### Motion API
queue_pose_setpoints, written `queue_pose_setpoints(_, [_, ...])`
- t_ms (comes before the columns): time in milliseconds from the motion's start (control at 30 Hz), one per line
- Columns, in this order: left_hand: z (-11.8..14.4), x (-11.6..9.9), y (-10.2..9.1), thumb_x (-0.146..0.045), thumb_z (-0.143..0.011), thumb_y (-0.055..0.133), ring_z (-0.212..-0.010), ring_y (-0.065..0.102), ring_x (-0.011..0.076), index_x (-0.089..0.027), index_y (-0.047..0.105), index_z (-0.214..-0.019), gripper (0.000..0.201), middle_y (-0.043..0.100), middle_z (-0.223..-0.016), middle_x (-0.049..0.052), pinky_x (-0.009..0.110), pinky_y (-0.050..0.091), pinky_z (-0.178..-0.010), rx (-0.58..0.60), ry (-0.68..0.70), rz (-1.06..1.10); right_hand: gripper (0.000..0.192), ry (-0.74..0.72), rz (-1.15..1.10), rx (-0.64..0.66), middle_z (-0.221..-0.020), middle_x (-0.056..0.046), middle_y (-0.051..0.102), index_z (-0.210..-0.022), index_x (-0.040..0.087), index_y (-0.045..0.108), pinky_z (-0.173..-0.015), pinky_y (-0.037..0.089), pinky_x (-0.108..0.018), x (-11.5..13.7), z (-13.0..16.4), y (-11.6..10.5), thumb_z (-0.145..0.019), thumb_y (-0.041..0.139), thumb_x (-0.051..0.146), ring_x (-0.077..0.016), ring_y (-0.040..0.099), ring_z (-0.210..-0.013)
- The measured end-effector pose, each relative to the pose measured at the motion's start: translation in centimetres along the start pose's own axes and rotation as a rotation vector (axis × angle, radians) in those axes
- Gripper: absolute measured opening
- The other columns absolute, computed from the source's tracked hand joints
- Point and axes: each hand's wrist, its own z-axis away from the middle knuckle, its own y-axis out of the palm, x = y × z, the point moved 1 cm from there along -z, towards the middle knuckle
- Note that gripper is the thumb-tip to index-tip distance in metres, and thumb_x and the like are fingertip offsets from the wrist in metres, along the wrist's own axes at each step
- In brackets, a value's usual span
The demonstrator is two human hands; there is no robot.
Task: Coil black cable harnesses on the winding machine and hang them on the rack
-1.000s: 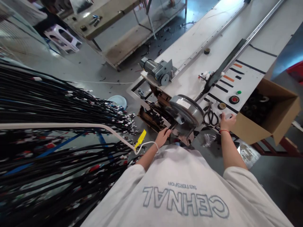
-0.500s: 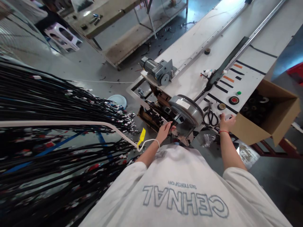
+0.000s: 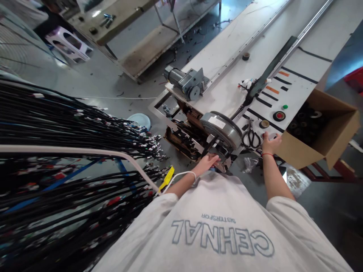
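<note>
The drum (image 3: 228,132) is grey (its label (image 3: 216,122) white), the scissors (image 3: 251,133) black

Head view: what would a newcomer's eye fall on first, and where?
Black cables massed down the left side would likely catch the eye first. The grey wheel comes next, at the near end of the white table, with the left hand close by. On the right, an open box holds dark rolls.

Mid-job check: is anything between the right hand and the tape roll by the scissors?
Nothing visible stands between them: the tape roll sits on the white bench, just beyond the fingers of the right hand. The scissors lie to the left, beside that short path rather than across it.
</note>
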Motion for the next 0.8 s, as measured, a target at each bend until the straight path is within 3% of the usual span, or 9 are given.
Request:
queue_pose_setpoints(133, [-2.6, 0.3, 1.9, -0.055, -0.081, 0.069, -0.094, 0.07, 0.0233, -0.015, 0.064, -0.088, 0.041, 0.072, -0.094, 0.011, 0.03, 0.052, -0.076, 0.009, -0.02, 0.063, 0.065, 0.005, 0.001, -0.006, -0.127, -0.024, 0.053, -0.125, 0.01, 0.049, -0.103, 0.038, -0.052, -0.1, 0.1, 0.0, -0.084, 0.056, 0.061, -0.0364, 0.046, -0.124])
queue_pose_setpoints(300, [-1.5, -1.4, 0.6, -0.054, -0.084, 0.064, -0.071, 0.066, 0.0204, -0.015, 0.065, -0.078, 0.039, 0.07, -0.074, 0.008, 0.03, 0.05, -0.064, 0.006, 0.01, -0.168, 0.071, 0.016, 0.003, -0.01, -0.125, -0.024, 0.054, -0.125, 0.009, 0.05, -0.102, 0.038, -0.05, -0.2, 0.1, 0.1, -0.083, 0.055, 0.066, -0.036, 0.048, -0.121])
queue_pose_setpoints(333, [-0.8, -2.0, -0.1, -0.054, -0.085, 0.062, -0.068, 0.064, 0.0196, -0.016, 0.064, -0.074, 0.039, 0.067, -0.067, 0.006, 0.03, 0.049, -0.064, -0.05, 0.058, -0.272, 0.071, 0.014, 0.002, -0.008, -0.126, -0.024, 0.054, -0.125, 0.009, 0.05, -0.102, 0.038, -0.05, -0.2, 0.0, 0.2, -0.083, 0.055, 0.067, -0.036, 0.048, -0.12])
queue_pose_setpoints(400, [0.6, -2.8, -1.4, -0.05, -0.085, 0.061, -0.072, 0.062, 0.0188, -0.017, 0.064, -0.075, 0.034, 0.064, -0.067, 0.004, 0.029, 0.049, -0.069, -0.304, 0.205, -0.442, 0.073, 0.005, -0.001, -0.008, -0.126, -0.024, 0.054, -0.125, 0.009, 0.05, -0.101, 0.039, -0.051, -0.3, -0.1, 0.2, -0.083, 0.055, 0.068, -0.0361, 0.048, -0.12])
queue_pose_setpoints(467, [1.6, -3.0, -2.4, -0.043, -0.083, 0.065, -0.088, 0.063, 0.0199, -0.018, 0.064, -0.094, 0.027, 0.067, -0.088, 0.006, 0.029, 0.049, -0.079, -0.574, 0.355, -0.487, 0.074, -0.005, -0.001, -0.015, -0.126, -0.025, 0.054, -0.125, 0.009, 0.051, -0.101, 0.039, -0.051, -0.4, -0.1, 0.2, -0.082, 0.055, 0.069, -0.0364, 0.048, -0.12])
queue_pose_setpoints(500, [1.8, -2.7, -2.7, -0.04, -0.081, 0.067, -0.096, 0.062, 0.0207, -0.018, 0.062, -0.104, 0.032, 0.067, -0.099, 0.008, 0.03, 0.049, -0.083, -0.641, 0.399, -0.473, 0.075, -0.009, -0.001, -0.019, -0.125, -0.025, 0.054, -0.125, 0.009, 0.051, -0.102, 0.038, -0.052, -0.4, -0.2, 0.2, -0.082, 0.054, 0.07, -0.0366, 0.048, -0.12])
queue_pose_setpoints(600, [1.4, -0.4, -3.2, -0.037, -0.081, 0.067, -0.094, 0.063, 0.0209, -0.016, 0.061, -0.109, 0.036, 0.067, -0.1, 0.009, 0.031, 0.049, -0.084, -0.539, 0.349, -0.444, 0.073, -0.025, 0.004, -0.018, -0.125, -0.024, 0.054, -0.125, 0.01, 0.051, -0.102, 0.038, -0.052, -0.5, -0.2, 0.2, -0.083, 0.053, 0.07, -0.0362, 0.049, -0.12])
queue_pose_setpoints(700, [0.5, 2.7, -4.2, -0.038, -0.083, 0.061, -0.074, 0.06, 0.0175, -0.017, 0.064, -0.086, 0.021, 0.067, -0.078, 0.003, 0.028, 0.047, -0.075, -0.304, 0.218, -0.481, 0.071, -0.041, 0.007, -0.007, -0.127, -0.024, 0.053, -0.126, 0.01, 0.05, -0.103, 0.037, -0.053, -0.4, -0.3, 0.2, -0.084, 0.054, 0.067, -0.0361, 0.047, -0.121])
queue_pose_setpoints(800, [0.4, 5.4, -6.1, -0.035, -0.074, 0.067, -0.066, 0.056, 0.016, -0.017, 0.062, -0.07, 0.019, 0.062, -0.065, 0.0, 0.026, 0.044, -0.068, -0.215, 0.1, -0.515, 0.071, -0.031, -0.003, 0.002, -0.127, -0.026, 0.052, -0.126, 0.008, 0.049, -0.103, 0.037, -0.053, -0.3, -0.4, 0.3, -0.084, 0.055, 0.064, -0.0371, 0.046, -0.122])
